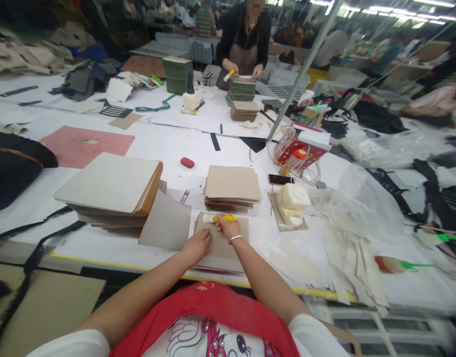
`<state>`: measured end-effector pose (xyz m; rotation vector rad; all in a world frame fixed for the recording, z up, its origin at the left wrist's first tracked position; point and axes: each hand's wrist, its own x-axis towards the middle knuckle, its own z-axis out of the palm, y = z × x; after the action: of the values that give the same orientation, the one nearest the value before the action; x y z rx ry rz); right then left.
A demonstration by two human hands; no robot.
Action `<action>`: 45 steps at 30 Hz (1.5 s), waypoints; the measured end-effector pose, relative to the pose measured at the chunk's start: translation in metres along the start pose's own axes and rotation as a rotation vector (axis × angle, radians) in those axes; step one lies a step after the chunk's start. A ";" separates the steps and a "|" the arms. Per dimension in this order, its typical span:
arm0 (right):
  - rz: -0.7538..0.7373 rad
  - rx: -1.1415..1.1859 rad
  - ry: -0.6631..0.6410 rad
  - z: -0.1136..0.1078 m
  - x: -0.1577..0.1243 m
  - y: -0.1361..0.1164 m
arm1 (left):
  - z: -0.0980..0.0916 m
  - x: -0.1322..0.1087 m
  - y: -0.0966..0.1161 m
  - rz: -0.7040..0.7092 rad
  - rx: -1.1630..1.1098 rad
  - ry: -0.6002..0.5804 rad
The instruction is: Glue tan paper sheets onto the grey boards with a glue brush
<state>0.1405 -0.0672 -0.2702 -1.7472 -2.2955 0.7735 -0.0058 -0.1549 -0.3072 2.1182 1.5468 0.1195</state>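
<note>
My right hand (228, 226) is closed around a yellow-handled paintbrush (230, 218). Its pale bristles lie near the far edge of a brown cardboard sheet (228, 245), which tops a low pile in front of me. On the left part of that sheet, my left hand (198, 245) rests flat with its fingers stretched out. A loose grey board (167, 222) leans to the left of it, against a tall stack of boards (112, 183). Just beyond the sheet sits another stack of brown boards (233, 183). To the right stands a whitish plastic container (293, 198) on a scrap of cardboard.
A phone (281, 179), a red bag (305, 148) and a slanted metal pole (305, 69) are at the back right. Fabric strips (356, 267) hang over the front edge. Across the table a co-worker (246, 44) holds a brush over green stacks (241, 90).
</note>
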 end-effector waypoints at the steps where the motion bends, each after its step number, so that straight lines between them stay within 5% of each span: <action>1: 0.048 0.054 0.010 -0.002 -0.002 0.009 | 0.001 0.000 0.000 0.003 0.005 0.007; 7: 0.355 0.419 0.113 -0.029 -0.034 0.078 | 0.008 0.001 -0.004 0.051 0.094 0.038; 13: 0.382 0.675 0.271 -0.058 -0.086 0.121 | 0.009 0.000 -0.001 0.055 0.155 0.036; 18: 0.427 0.292 0.335 -0.053 -0.143 0.166 | 0.013 0.003 -0.003 0.054 0.206 0.033; 23: 0.323 -0.302 0.176 0.003 -0.157 0.191 | 0.004 0.000 0.009 0.022 0.269 0.017; 28: 0.257 -0.475 0.112 0.041 -0.142 0.205 | -0.001 0.002 0.016 -0.022 0.268 0.010; 33: 0.251 -0.392 0.106 0.030 -0.142 0.208 | -0.002 -0.002 0.017 -0.044 0.207 0.009; 39: 0.440 0.080 0.394 -0.015 -0.133 0.170 | 0.000 -0.004 0.018 -0.028 0.087 0.076; 42: 0.344 0.422 0.516 -0.033 -0.124 0.150 | 0.001 0.005 0.033 0.036 -0.111 0.197; 45: 0.213 0.763 0.515 -0.043 -0.119 0.131 | -0.001 0.020 0.068 0.061 -0.465 0.174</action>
<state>0.3071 -0.1407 -0.2753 -1.5689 -1.2590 0.9277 0.0597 -0.1511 -0.2807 1.8172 1.3818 0.6358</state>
